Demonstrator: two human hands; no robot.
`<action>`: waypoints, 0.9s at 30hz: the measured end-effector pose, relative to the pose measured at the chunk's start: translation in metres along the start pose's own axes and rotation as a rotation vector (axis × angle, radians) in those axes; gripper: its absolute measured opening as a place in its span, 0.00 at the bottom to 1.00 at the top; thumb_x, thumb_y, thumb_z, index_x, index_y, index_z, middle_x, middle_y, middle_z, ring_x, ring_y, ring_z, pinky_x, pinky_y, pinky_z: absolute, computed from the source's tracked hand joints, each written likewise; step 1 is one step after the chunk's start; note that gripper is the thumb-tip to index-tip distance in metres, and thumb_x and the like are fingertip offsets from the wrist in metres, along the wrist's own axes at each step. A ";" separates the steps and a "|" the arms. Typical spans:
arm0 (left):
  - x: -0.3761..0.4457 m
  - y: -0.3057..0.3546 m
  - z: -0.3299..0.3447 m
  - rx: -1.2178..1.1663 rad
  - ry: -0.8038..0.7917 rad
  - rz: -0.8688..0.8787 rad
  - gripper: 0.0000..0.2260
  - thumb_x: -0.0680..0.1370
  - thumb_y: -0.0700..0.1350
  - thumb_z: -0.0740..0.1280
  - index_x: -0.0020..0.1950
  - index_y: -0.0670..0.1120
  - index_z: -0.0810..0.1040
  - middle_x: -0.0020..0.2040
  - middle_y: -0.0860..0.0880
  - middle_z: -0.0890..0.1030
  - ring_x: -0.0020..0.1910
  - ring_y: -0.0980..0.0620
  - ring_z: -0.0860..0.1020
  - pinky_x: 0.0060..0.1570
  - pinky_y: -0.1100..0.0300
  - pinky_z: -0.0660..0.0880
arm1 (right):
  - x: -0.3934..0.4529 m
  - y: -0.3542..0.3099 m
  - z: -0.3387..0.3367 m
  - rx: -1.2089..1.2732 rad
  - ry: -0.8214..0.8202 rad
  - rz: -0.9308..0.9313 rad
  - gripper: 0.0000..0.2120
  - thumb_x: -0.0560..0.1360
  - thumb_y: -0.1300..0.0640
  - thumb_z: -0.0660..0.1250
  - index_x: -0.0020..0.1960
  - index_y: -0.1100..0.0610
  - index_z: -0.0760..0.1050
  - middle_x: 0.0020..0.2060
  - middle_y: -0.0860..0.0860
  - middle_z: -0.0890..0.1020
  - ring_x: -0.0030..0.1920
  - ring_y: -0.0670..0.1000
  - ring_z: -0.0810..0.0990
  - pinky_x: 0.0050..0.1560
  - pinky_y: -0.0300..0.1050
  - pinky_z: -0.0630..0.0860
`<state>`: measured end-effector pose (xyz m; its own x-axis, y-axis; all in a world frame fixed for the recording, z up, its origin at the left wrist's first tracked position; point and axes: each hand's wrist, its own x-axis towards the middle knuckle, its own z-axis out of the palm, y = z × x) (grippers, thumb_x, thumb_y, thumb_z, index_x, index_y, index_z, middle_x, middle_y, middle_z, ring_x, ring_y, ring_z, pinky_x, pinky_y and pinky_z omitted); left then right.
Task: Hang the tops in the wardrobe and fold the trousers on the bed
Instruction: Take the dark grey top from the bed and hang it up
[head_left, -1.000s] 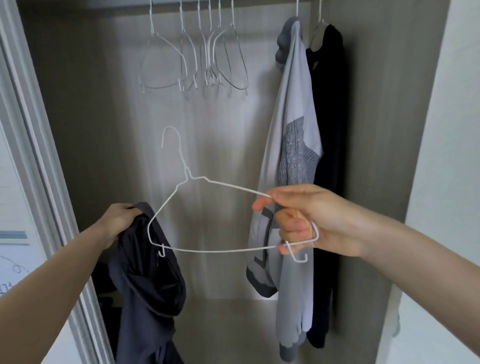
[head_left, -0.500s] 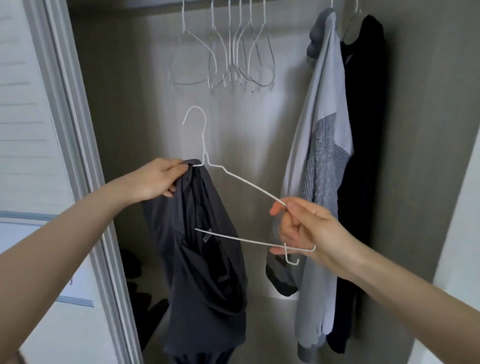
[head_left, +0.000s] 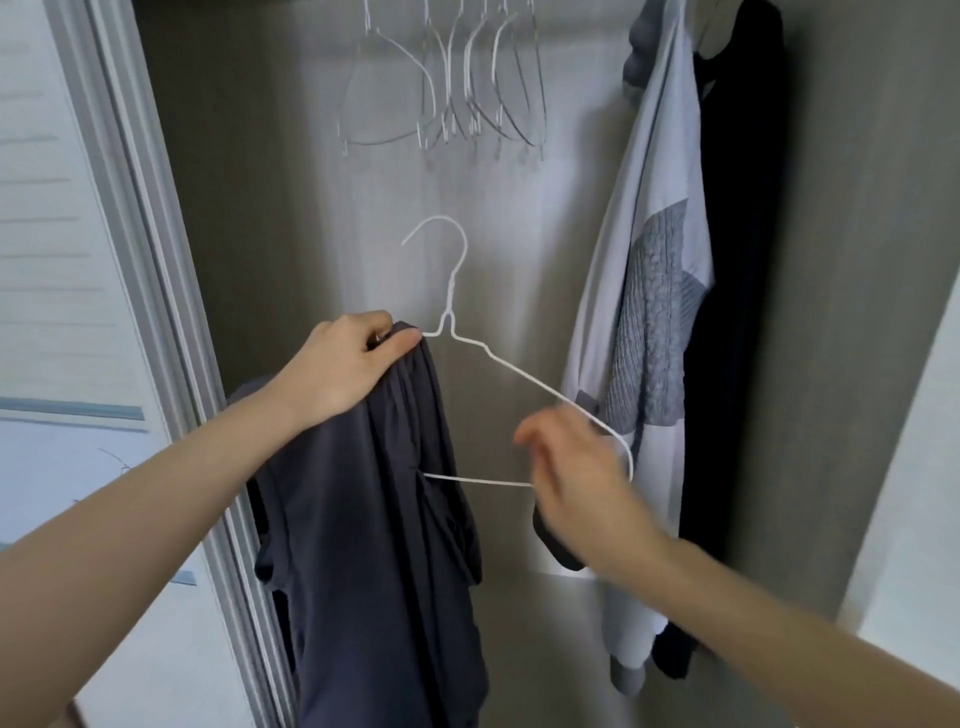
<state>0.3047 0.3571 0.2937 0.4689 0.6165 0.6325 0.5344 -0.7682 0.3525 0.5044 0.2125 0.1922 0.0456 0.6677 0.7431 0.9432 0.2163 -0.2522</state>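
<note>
Nearest the camera, two bare forearms reach into the open wardrobe (head_left: 857, 260). The left hand (head_left: 343, 364) grips the top edge of a dark grey top (head_left: 363, 519), thumb and fingers pinched round the cloth right at the left shoulder of a white wire hanger (head_left: 452, 291). Half a second ago this hand sat lower and further left; it is now raised so the top hangs from just beside the hanger's neck, and the hanger's left arm has gone inside the cloth.

The right hand (head_left: 576, 478) is blurred with motion. It lies at the hanger's right end, over the bottom bar, with its fingers loosely spread; whether it holds the wire now I cannot tell, though earlier it clearly pinched that corner. The two hands are apart, one at each end of the hanger.

Behind, a pale grey top (head_left: 654, 312) and a black top (head_left: 737, 260) hang at the right, touching each other. Further back and up, a cluster of empty wire hangers (head_left: 447, 88) hangs at the top. The wardrobe's door frame (head_left: 156, 260) runs down the left.
</note>
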 end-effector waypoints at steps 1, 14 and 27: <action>0.001 0.004 0.002 -0.021 0.004 -0.023 0.23 0.80 0.57 0.62 0.33 0.43 0.63 0.29 0.47 0.67 0.32 0.48 0.66 0.35 0.56 0.64 | -0.005 -0.010 0.010 0.045 -0.133 -0.029 0.13 0.73 0.67 0.60 0.55 0.55 0.74 0.50 0.51 0.74 0.50 0.53 0.74 0.54 0.48 0.72; -0.005 0.026 -0.009 -0.129 0.121 -0.225 0.30 0.70 0.69 0.68 0.32 0.46 0.58 0.31 0.46 0.62 0.31 0.50 0.62 0.32 0.56 0.59 | -0.009 -0.039 0.046 0.764 -0.881 0.394 0.21 0.76 0.52 0.69 0.67 0.54 0.73 0.61 0.45 0.78 0.60 0.42 0.77 0.60 0.35 0.73; -0.025 -0.033 -0.019 0.115 0.102 -0.215 0.32 0.69 0.70 0.66 0.28 0.40 0.73 0.26 0.44 0.75 0.32 0.48 0.76 0.38 0.53 0.72 | -0.002 0.056 -0.024 -0.411 -0.607 -0.136 0.21 0.70 0.44 0.57 0.60 0.49 0.76 0.66 0.39 0.68 0.70 0.54 0.56 0.63 0.54 0.52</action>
<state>0.2622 0.3640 0.2792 0.2658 0.7386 0.6195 0.6931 -0.5931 0.4097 0.5654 0.2061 0.1913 -0.1575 0.9559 0.2479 0.9801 0.1206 0.1578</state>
